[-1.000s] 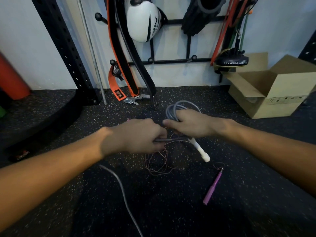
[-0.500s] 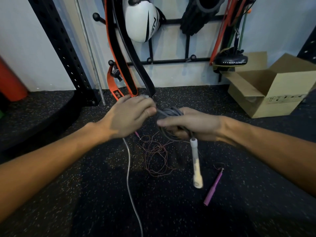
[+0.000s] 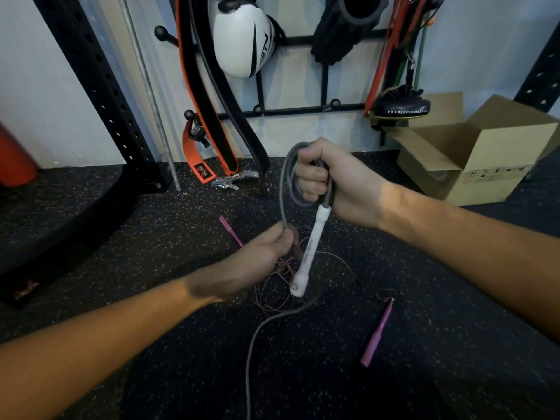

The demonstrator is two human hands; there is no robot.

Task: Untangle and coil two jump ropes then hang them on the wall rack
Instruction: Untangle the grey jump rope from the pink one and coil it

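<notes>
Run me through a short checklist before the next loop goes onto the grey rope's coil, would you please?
1. Right hand grip on the grey jump rope coil: ok, fingers wrapped round the loops.
2. Left hand pinching the loose strand below the coil: ok.
3. White handle hanging down from the coil: ok.
4. Grey tail on the floor clear of the thin red rope: cannot tell, they cross near the tangle.
5. Thin red rope with pink handles untangled: not ok, it lies in a heap.
6. Bare peg on the wall rack: ok.
</notes>
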